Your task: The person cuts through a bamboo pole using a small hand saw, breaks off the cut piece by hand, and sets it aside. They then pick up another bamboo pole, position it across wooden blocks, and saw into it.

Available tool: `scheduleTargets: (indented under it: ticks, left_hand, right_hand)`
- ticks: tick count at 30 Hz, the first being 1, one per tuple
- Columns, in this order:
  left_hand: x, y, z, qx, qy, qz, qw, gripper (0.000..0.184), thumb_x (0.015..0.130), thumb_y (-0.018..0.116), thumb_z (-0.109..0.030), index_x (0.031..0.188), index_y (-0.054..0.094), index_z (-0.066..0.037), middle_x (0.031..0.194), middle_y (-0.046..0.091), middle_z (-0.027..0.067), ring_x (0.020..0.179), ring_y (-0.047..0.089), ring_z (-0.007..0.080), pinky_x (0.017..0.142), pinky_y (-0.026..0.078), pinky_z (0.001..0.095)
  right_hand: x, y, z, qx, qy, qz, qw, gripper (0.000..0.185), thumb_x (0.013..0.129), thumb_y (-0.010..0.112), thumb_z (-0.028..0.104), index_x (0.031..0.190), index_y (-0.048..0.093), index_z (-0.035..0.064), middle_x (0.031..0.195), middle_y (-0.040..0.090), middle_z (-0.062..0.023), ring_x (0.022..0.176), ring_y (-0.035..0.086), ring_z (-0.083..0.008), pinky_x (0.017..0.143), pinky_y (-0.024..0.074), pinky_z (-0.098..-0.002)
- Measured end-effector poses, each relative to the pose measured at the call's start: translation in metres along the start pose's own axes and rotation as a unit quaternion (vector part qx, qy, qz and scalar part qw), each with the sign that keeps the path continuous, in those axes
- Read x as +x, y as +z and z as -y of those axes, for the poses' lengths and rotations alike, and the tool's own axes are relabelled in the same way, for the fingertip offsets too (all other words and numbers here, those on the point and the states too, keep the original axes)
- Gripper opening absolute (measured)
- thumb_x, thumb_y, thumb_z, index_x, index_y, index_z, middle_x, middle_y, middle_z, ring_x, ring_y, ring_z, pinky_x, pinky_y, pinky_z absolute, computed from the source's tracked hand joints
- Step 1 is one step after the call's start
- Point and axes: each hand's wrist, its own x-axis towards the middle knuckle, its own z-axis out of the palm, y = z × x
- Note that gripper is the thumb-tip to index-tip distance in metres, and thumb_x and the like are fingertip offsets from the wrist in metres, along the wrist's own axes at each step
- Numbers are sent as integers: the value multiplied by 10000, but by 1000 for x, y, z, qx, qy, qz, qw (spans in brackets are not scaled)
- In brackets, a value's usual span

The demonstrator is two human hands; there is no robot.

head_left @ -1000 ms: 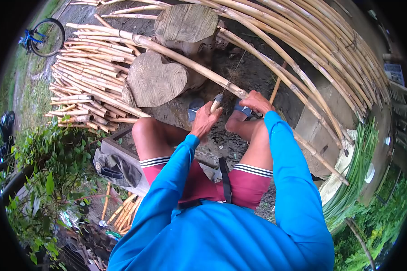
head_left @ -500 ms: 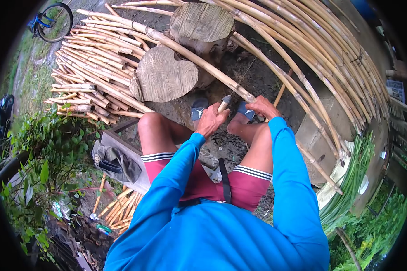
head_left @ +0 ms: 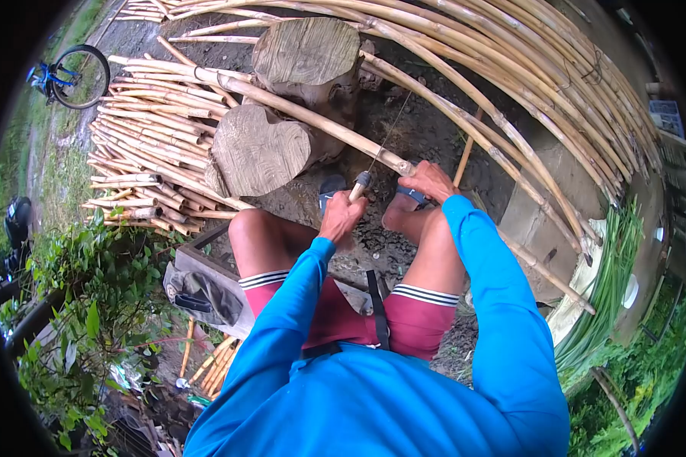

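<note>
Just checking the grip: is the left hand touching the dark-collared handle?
Touching: the head view shows the left hand closed around the dark-collared handle.

I count my 2 hands [head_left: 343, 218], 1 saw [head_left: 360, 186], 1 held bamboo pole [head_left: 320, 124], 2 sawn log tops [head_left: 261, 152], 2 slides [head_left: 330, 185], 1 bicycle [head_left: 106, 76]. Stacked bamboo [head_left: 152, 154] overlaps; can't count.

Saw a bike [head_left: 52, 78] at upper left, near grass [head_left: 62, 169], with leafy plants [head_left: 84, 293] lower on that side. Noted a grey cap [head_left: 206, 295] lying on a wooden surface [head_left: 212, 270] near those plants. Found long green stalks [head_left: 608, 286] at right, a bare stick [head_left: 616, 400] below them, and a blue crate [head_left: 665, 118] higher up near the edge.
</note>
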Motion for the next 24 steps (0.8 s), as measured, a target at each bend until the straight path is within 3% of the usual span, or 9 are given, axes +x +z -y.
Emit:
scheduleTargets:
  ticks: [2,4,8,13,15,17,20,23,24]
  left_hand:
    - [-1,0,1,-13,-9,-3,1000,401,821,585,-351,904,661,35,748,652,239,748,653,380,721,477,469]
    - [1,-4,-1,3,-25,6,1000,378,803,618,-323,870,636,49,725,634,133,709,599,230,686,467,390]
    - [5,-4,5,31,-12,-7,999,381,801,628,-330,852,638,47,701,626,119,682,600,223,660,472,393]
    - [-1,-10,15,48,-26,0,999,419,803,645,-347,833,640,71,674,628,181,641,623,295,627,482,434]
    - [-29,-15,27,97,0,-43,994,426,803,649,-342,859,663,80,698,635,245,696,661,363,663,486,462]
    - [-53,-24,65,157,-12,-12,988,451,820,607,-375,931,681,56,835,649,326,852,660,474,783,509,496]
    - [-63,-28,42,77,-48,-17,996,438,814,616,-368,947,690,42,830,659,320,856,666,463,776,515,496]
    - [-8,-4,37,199,105,-30,974,300,842,624,-309,934,703,-34,796,657,264,791,661,393,685,512,447]
    - [-1,-2,13,184,90,-10,979,307,839,620,-315,921,697,-29,790,653,266,791,656,400,686,505,457]
  right_hand:
    - [-3,4,5,-46,10,-50,998,475,722,687,416,985,740,23,1041,696,-263,1009,676,-405,891,534,-474]
    - [-3,8,8,-49,17,-76,996,474,724,688,409,995,737,23,1046,697,-260,1005,674,-416,895,535,-477]
    - [-5,10,9,-51,34,-105,993,469,731,685,387,1026,732,25,1067,692,-263,1023,662,-443,926,528,-485]
    - [-3,10,6,-43,30,-91,994,456,731,679,370,1024,732,24,1064,686,-277,1034,658,-441,939,525,-481]
    - [-1,6,6,-39,28,-93,994,453,730,678,366,1021,731,23,1067,684,-281,1037,658,-441,943,524,-481]
    - [-2,10,5,-43,29,-95,994,448,724,677,361,1010,731,20,1068,680,-288,1038,656,-445,943,523,-484]
    - [-6,6,10,-49,35,-89,994,444,722,675,353,1002,729,13,1072,678,-292,1038,653,-452,943,523,-488]
    - [-2,10,8,-39,33,-104,993,444,718,673,344,1002,729,8,1065,682,-288,1034,654,-457,940,526,-484]
    - [-4,18,7,-37,35,-99,994,444,718,673,344,1002,729,8,1065,682,-288,1034,654,-457,940,526,-484]
